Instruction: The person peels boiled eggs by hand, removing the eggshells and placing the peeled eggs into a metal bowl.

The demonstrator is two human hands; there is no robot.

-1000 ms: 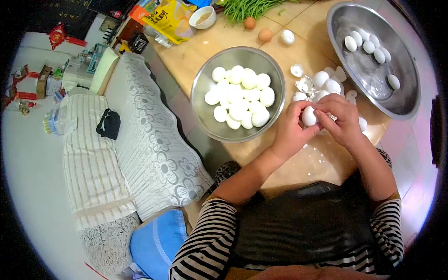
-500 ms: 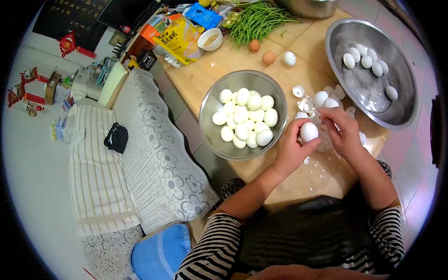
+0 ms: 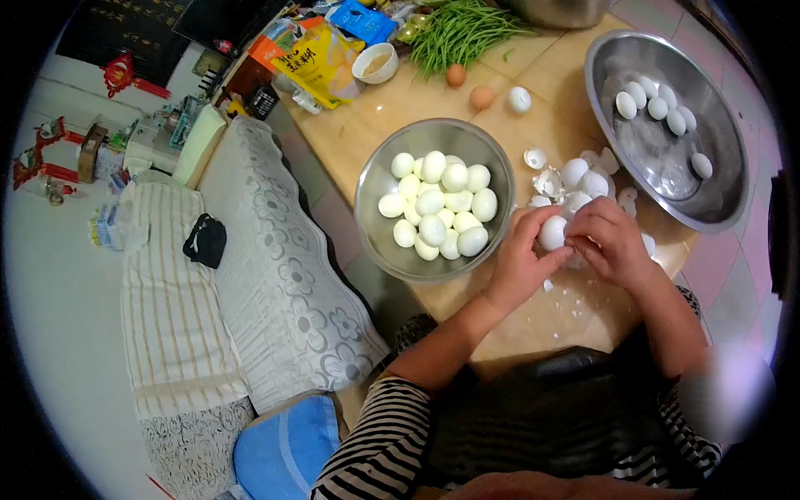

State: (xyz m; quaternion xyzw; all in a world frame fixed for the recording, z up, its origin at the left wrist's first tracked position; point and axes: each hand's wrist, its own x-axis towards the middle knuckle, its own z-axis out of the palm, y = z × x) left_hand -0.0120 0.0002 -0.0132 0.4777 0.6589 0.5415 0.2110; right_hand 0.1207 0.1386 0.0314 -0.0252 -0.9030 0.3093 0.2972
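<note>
Between the fingers and thumb of my left hand sits a white egg. My right hand is closed, its fingertips pinched against the egg's right side; whether they grip a bit of shell is too small to tell. Just beyond my hands lie white eggs and a heap of broken eggshell. Small shell bits are scattered on the table below my hands. Left of my hands stands a steel bowl with many smooth peeled eggs.
A wide steel basin with several white eggs stands at the table's right edge. Farther back are two brown eggs, a cracked white egg, green vegetable stalks, a small white bowl and a yellow packet. A cloth-covered sofa is left.
My right hand has moved left and in, so its fingertips now meet the egg. The left hand still holds the egg in nearly the same place.
</note>
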